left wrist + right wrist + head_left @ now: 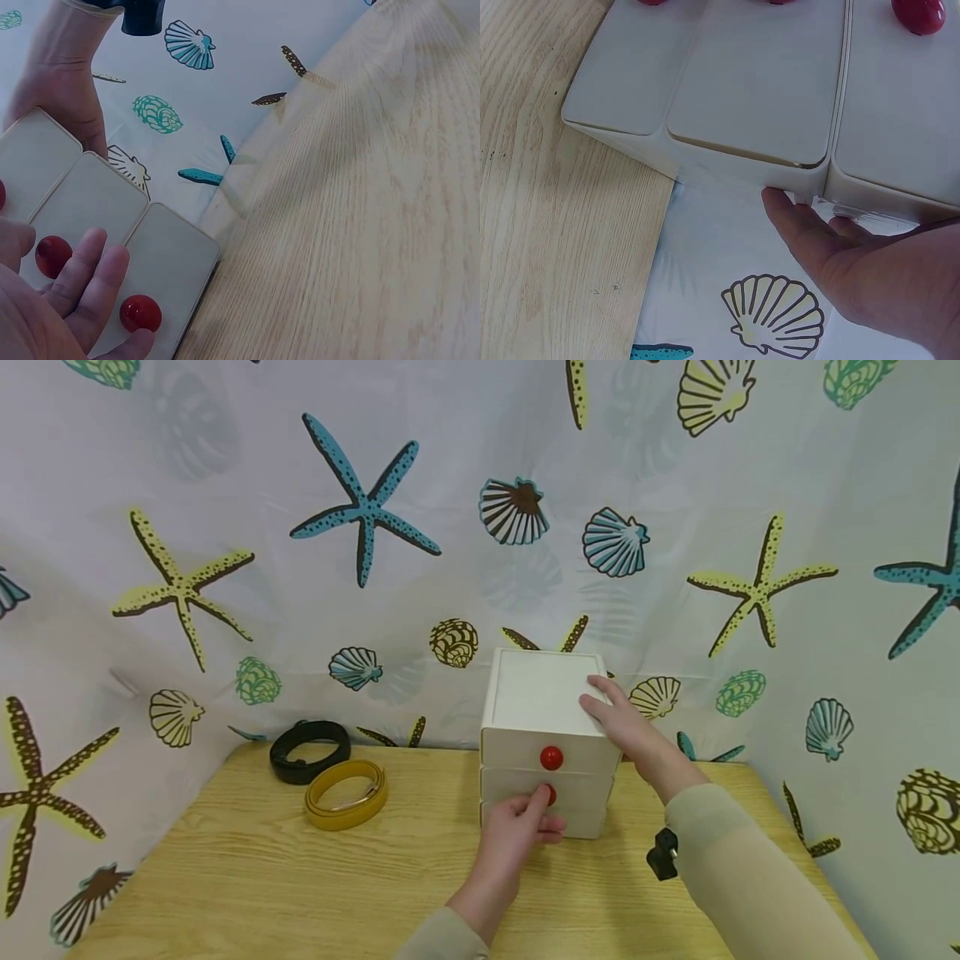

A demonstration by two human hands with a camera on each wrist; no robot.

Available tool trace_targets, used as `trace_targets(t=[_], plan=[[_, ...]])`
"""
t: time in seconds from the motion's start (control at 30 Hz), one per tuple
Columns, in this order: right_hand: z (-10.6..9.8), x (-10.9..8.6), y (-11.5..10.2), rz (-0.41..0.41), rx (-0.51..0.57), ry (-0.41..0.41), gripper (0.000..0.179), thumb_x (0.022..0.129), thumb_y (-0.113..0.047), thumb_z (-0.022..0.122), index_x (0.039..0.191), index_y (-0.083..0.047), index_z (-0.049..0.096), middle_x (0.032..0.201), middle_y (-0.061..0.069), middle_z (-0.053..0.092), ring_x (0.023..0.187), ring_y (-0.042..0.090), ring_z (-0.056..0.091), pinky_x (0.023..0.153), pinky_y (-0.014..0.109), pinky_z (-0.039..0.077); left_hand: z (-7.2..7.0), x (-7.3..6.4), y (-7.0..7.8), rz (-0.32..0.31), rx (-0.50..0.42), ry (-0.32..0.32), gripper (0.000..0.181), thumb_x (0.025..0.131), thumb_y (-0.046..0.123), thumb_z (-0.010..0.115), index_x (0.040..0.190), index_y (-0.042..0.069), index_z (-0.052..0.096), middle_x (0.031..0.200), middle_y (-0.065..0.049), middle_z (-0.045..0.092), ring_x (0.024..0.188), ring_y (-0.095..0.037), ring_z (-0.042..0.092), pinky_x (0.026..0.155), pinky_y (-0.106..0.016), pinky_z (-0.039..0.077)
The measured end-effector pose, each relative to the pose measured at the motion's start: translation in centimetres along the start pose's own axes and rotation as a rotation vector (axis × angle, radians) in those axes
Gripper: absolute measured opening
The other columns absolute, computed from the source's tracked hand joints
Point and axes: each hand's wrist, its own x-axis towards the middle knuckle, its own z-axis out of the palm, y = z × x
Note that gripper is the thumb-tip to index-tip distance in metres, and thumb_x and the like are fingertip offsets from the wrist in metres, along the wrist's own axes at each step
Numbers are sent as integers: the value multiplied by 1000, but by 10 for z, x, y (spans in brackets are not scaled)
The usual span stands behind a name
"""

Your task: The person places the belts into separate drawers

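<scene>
A small white three-drawer cabinet (551, 693) stands on the wooden table, each drawer with a round red knob. My left hand (512, 835) is at its front, thumb and fingers pinching the middle drawer's red knob (54, 256). Below it, the bottom knob (140, 313) shows beside my fingertips in the left wrist view. My right hand (626, 718) rests against the cabinet's right upper edge, with fingers laid on the top panel. In the right wrist view, other fingers of this right hand (855, 255) lie along the side wall. The drawer fronts look flush.
To the left on the table (247, 877) lie a coiled black belt (310, 752) and a coiled yellow belt (347, 795), close together. A white curtain (420, 610) with starfish and shells hangs behind the table and at both sides.
</scene>
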Motion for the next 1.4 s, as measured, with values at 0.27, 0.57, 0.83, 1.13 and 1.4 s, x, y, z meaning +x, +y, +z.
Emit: trace_targets(t=[0.27, 0.57, 0.83, 1.13, 1.4], plan=[[1, 2, 1, -3, 1, 4, 71, 117, -50, 45, 178, -28, 16, 183, 17, 5, 161, 46, 24, 123, 70, 31, 1, 1, -2, 27, 15, 10, 49, 113, 38, 65, 113, -9, 78, 84, -13, 81, 75, -27, 80, 87, -35, 64], [0, 1, 1, 7, -11, 7, 70, 117, -51, 45, 178, -31, 16, 184, 16, 3, 164, 46, 19, 125, 71, 27, 1, 6, -7, 0, 9, 31, 43, 112, 35, 67, 113, -6, 80, 86, -15, 81, 75, -30, 80, 89, -38, 63], [1, -1, 0, -7, -3, 3, 72, 117, -50, 46, 178, -28, 15, 183, 19, 6, 161, 47, 24, 123, 71, 31, 3, 0, -2, 23, 3, 38, 44, 112, 34, 68, 112, -8, 79, 89, -19, 81, 74, -28, 80, 88, -40, 64], [1, -2, -1, 2, 4, 3, 71, 117, -50, 46, 178, -29, 16, 183, 19, 8, 157, 47, 31, 120, 70, 36, 3, -1, -1, 19, 9, 40, 43, 112, 32, 68, 116, -9, 78, 89, -18, 81, 75, -29, 80, 88, -42, 64], [0, -1, 0, -2, -1, -1, 71, 117, -50, 45, 178, -28, 15, 183, 18, 6, 161, 46, 25, 124, 70, 31, 4, -1, -1, 16, -5, 43, 43, 112, 31, 67, 116, -10, 77, 90, -22, 80, 71, -22, 78, 88, -46, 65]])
